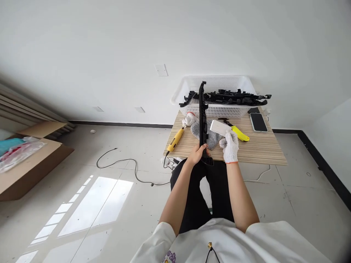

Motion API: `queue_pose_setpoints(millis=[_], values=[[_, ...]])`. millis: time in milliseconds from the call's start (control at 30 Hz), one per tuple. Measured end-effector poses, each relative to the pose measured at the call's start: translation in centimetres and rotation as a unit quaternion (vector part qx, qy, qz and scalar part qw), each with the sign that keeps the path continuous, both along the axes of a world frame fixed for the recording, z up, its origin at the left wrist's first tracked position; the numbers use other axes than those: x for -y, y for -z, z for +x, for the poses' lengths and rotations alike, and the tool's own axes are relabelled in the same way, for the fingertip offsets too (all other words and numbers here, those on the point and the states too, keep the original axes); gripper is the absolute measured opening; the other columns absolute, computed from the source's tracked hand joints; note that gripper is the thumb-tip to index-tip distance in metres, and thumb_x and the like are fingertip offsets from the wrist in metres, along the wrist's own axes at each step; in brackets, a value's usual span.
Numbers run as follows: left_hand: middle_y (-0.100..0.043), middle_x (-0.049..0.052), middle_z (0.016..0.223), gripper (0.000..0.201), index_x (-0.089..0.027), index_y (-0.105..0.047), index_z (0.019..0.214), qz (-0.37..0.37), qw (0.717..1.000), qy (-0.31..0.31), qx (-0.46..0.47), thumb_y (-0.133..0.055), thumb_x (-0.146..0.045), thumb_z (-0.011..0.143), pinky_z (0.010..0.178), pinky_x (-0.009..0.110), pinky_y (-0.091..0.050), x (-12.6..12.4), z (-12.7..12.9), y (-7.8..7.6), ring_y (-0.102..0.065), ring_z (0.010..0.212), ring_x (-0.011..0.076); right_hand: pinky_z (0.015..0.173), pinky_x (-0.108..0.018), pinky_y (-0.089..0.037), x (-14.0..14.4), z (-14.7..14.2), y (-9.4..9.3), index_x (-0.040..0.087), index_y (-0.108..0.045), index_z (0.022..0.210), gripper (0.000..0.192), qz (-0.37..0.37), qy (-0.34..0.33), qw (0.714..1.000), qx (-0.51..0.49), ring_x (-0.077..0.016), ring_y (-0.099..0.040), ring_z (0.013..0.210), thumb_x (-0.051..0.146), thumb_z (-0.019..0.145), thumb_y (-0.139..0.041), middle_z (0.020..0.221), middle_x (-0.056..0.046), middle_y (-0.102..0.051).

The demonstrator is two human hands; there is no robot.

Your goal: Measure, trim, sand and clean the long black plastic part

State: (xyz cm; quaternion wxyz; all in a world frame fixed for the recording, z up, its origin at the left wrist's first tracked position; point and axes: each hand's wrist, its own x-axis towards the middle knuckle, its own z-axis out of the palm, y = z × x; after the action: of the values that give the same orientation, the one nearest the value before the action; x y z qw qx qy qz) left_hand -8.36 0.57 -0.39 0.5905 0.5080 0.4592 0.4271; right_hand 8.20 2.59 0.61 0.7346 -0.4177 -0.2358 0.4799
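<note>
- We see a yellow power tool lying at the left edge of the counter, its cord running off onto the floor, with a spare white glove just behind it.
- Our left hand, bare, is wrapped closed around the bottom end of the long black plastic strip, near the counter's front edge. The strip stands nearly upright, its top rising in front of the basket.
- We judge the strip light and fairly stiff, though thin enough to flex or snap at its clips; holding it low, as here, leaves the top free to sway, so a grip nearer the middle would steady it.
- Behind it a grey cloth lies on the counter.
- Our right hand, gloved, is curled around one end of a white block, held against the strip's side.
- A yellow utility knife lies just beyond.
- The white basket at the back edge holds more black strips.
- A phone rests near the right back corner.
</note>
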Motion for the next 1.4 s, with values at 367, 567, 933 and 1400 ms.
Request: queue_pose_setpoints(millis=[367,567,933,1400], values=[[-0.067,0.005,0.067,0.053,-0.011,-0.064,0.109,0.014,0.999,-0.052,0.011,-0.051,-0.060,0.093,0.061,0.032,-0.054,0.3,1.3,-0.1,-0.065,0.060,0.0198,0.041,-0.019,-0.039,0.3,0.1,0.0,0.025,-0.055,0.094,0.036,0.018,-0.125,0.992,0.001,-0.0065,-0.052,0.047,0.045,0.071,-0.075,0.070,0.007,-0.061],[-0.067,0.004,0.063,0.059,-0.012,-0.066,0.105,0.026,0.997,-0.072,-0.001,-0.055,-0.067,0.088,0.055,0.031,-0.051,0.3,1.3,-0.1,-0.064,0.057,0.0202,0.041,-0.017,-0.039,-0.7,-0.2,0.2,0.024,-0.053,0.094,0.040,0.027,-0.127,0.991,0.000,-0.0054,-0.053,0.048,0.044,0.068,-0.076,0.078,0.006,-0.064],[-0.068,0.004,0.065,0.062,-0.012,-0.065,0.108,0.034,0.994,-0.101,0.014,-0.054,-0.069,0.086,0.052,0.030,-0.051,0.3,1.7,0.2,-0.064,0.056,0.0197,0.042,-0.019,-0.040,-0.4,0.3,0.5,0.024,-0.055,0.094,0.036,0.029,-0.110,0.993,0.028,-0.0071,-0.053,0.047,0.050,0.073,-0.071,0.070,0.006,-0.061],[-0.061,-0.001,0.059,0.060,-0.014,-0.065,0.113,-0.003,0.996,-0.065,0.058,-0.049,-0.068,0.090,0.051,0.027,-0.047,1.1,0.3,-0.9,-0.059,0.050,0.0156,0.039,-0.017,-0.033,-5.2,0.2,-4.2,0.024,-0.056,0.093,0.034,0.072,-0.149,0.984,0.066,-0.0064,-0.049,0.043,0.047,0.075,-0.073,0.061,0.008,-0.056]])
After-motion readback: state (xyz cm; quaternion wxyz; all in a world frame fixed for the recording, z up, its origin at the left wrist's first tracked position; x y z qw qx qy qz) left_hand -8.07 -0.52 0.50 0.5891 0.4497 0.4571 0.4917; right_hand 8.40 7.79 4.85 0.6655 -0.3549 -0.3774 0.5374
